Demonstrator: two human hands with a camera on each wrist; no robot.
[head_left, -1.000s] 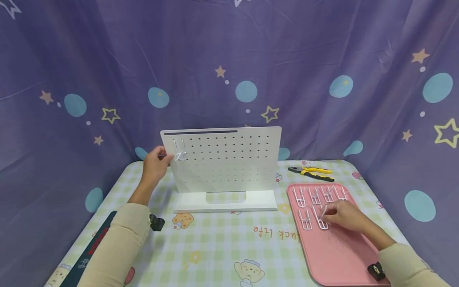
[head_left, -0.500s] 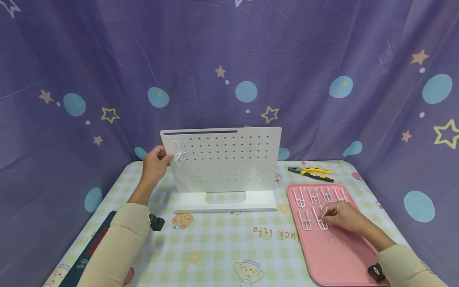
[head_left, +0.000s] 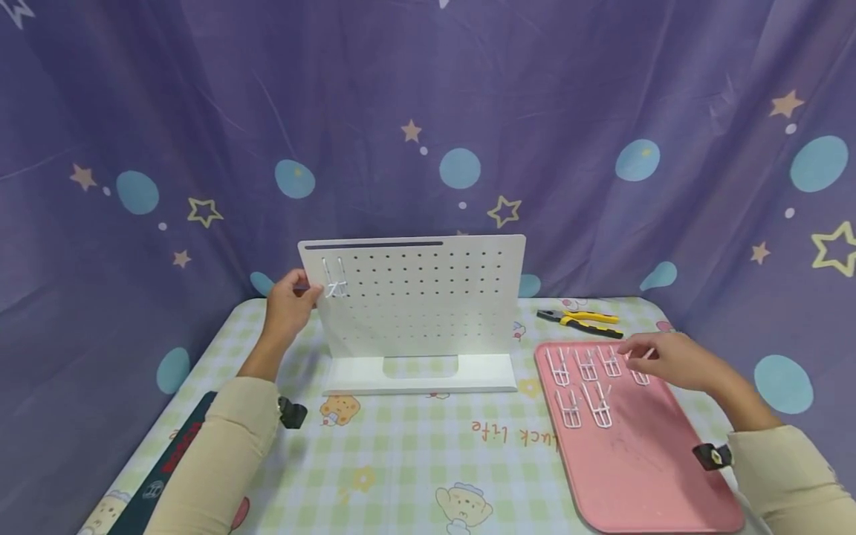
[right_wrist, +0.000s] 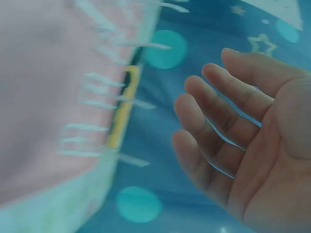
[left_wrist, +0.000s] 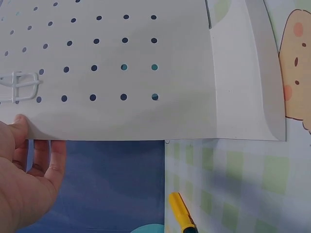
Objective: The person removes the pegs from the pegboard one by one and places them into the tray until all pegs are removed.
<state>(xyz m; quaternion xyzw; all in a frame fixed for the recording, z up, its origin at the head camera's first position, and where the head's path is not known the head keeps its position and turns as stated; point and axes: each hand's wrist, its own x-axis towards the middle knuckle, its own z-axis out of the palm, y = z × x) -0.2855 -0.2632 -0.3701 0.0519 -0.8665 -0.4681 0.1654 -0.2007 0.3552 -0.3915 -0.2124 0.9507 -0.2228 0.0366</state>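
Observation:
A white pegboard point(head_left: 421, 316) stands upright on its flat base. My left hand point(head_left: 289, 305) pinches its left edge, thumb on the front face and fingers behind, as the left wrist view also shows. Close to that thumb, a white wire hook point(head_left: 337, 289) hangs in the board's upper left holes. Over the far right corner of the pink tray point(head_left: 658, 475) hovers my right hand point(head_left: 669, 359), partly hiding one hook there. Its fingers point(right_wrist: 194, 116) are loosely bent with nothing in them in the right wrist view. Several more white wire hooks point(head_left: 571, 410) lie in two rows on the tray.
Pliers point(head_left: 585, 319) with yellow and black handles lie behind the tray. A dark green strip with red lettering point(head_left: 167, 461) lies along the table's left side, partly under the left sleeve. A purple patterned curtain point(head_left: 374, 111) hangs behind the checked tablecloth point(head_left: 394, 461).
My right hand has let go of the hook in the tray's front row, which stays lying there, and has moved up toward the far right corner. My left hand keeps its place.

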